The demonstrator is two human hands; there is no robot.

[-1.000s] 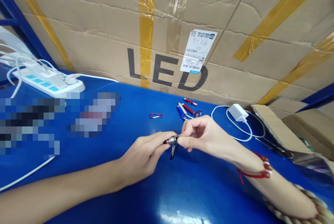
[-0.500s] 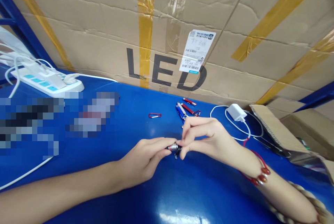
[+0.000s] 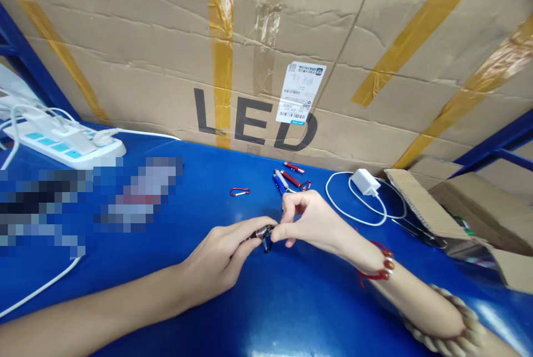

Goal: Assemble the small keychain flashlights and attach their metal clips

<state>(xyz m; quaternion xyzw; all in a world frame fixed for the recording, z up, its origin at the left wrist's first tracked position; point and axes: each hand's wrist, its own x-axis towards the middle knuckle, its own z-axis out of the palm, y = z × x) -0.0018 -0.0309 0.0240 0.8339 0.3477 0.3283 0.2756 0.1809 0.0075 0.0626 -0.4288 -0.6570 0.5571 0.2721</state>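
Observation:
Near the middle of the blue table, my left hand (image 3: 214, 254) is closed round a small black penlight (image 3: 259, 232) with a silvery end; most of its body is hidden in the fingers. A black carabiner clip (image 3: 267, 246) hangs at that silvery end. My right hand (image 3: 316, 225) is closed too, thumb and forefinger pinched at the clip's top where it meets the penlight. Beyond my hands lie a red carabiner (image 3: 240, 195), two red penlights (image 3: 294, 167), a blue penlight (image 3: 278, 184) and a silver one (image 3: 282, 179).
A large cardboard box (image 3: 158, 57) marked LED stands along the back. At left are a white power strip (image 3: 100, 154) with cables and blurred-out items. A white charger (image 3: 365, 182) with its coiled cable lies at right, beside an open cardboard box (image 3: 478, 207).
My right hand has turned, its thumb now across the end of the penlight. The black carabiner clip shows more fully below. The whole view has shifted slightly.

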